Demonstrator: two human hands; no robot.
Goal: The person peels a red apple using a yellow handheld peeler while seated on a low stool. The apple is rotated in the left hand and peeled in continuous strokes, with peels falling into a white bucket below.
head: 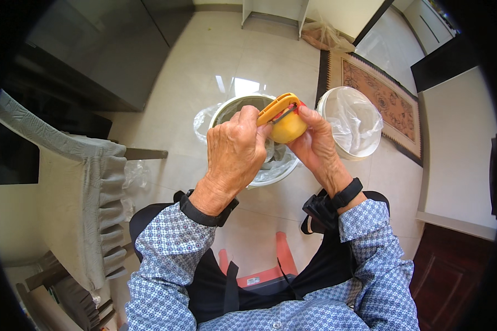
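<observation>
My left hand [236,151] grips a yellow peeler [279,106], and the metal blade lies against a round fruit, likely an apple [289,127]. Most of the fruit's visible side is bare yellow flesh, with red skin left near the top. My right hand [317,138] holds the fruit from the right, thumb near the red skin. Directly below both hands stands a round bin [275,181] with a clear plastic liner; my hands hide part of its opening, and its contents are hard to make out.
To the right is a white bucket [324,105] lined with clear plastic, beside a patterned rug [375,89]. A chair with a grey fabric cover [93,165] stands at left. Between my legs is a red plastic stool [288,256]. A plastic bag [325,36] lies by the far wall.
</observation>
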